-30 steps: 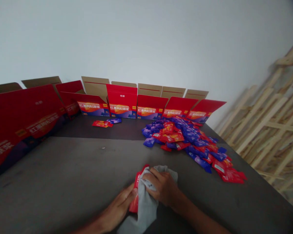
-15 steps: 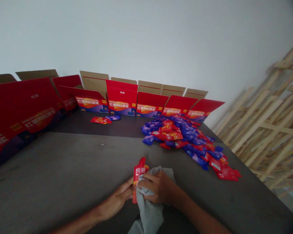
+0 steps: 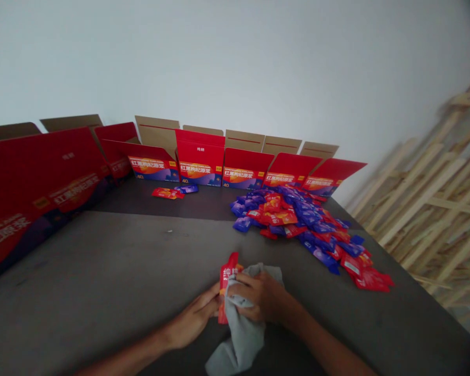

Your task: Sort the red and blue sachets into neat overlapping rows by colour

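Observation:
A red pouch (image 3: 227, 272) with white lettering stands tilted above the near part of the dark table. My left hand (image 3: 198, 316) grips its left edge, the fingers partly hidden behind it. In my right hand (image 3: 264, 297) is a grey cloth (image 3: 245, 334), bunched under the fingers and pressed against the pouch's right side. The cloth's loose end hangs down toward the front and covers part of the pouch. A heap of red and purple pouches (image 3: 293, 216) lies beyond my hands, to the right.
Open red cartons (image 3: 201, 162) line the table's (image 3: 113, 261) far side, and larger ones (image 3: 43, 177) stand at the left. A few pouches (image 3: 168, 193) lie before the back row. Wooden slatted frames (image 3: 426, 214) lean beyond the right edge.
The whole view has shifted slightly, so the scene sits a little further right. The cloth has moved slightly on the pouch and its hanging end has spread; both hands keep their hold.

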`<state>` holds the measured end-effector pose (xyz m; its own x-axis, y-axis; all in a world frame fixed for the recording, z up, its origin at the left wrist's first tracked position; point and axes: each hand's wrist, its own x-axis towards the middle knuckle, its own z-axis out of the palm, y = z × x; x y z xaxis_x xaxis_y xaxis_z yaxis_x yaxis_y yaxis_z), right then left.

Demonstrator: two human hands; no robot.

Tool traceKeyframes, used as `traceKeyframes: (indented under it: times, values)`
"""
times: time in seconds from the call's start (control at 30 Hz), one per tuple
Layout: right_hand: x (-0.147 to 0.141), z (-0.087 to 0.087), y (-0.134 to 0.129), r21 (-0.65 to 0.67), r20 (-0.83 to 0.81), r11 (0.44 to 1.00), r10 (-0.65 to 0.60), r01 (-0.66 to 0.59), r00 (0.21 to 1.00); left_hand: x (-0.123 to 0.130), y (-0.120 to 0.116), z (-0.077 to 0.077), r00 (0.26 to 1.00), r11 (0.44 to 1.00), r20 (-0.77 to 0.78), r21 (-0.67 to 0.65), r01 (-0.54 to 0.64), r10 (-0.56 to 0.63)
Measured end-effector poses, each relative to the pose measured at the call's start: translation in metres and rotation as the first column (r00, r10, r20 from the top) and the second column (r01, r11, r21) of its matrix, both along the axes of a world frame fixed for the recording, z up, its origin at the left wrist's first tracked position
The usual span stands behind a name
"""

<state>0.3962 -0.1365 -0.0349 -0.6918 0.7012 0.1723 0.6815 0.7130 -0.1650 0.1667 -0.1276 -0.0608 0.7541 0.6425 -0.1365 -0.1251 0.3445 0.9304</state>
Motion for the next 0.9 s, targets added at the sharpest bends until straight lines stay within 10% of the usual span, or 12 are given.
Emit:
traceKeyframes:
  times: [0.33,0.63,0.9]
  values:
    - [0.005,-0.003,0.008,0.147,-0.206,0.953,-0.232,0.265,0.951,-0.003,0.0,0.011,0.993,0.991,-0.109,0.114,0.067,-0.054]
    - [0.001,0.002,0.001,-0.032,-0.048,0.999,0.038,-0.04,0.998,0.002,0.001,0.005,0.998,1.0,0.06,0.009,0.015,-0.016]
    - [0.001,-0.004,0.008,0.087,-0.224,0.96,-0.24,0.264,0.945,0.0,0.0,0.004,0.998,0.999,-0.057,0.042,0.035,-0.033]
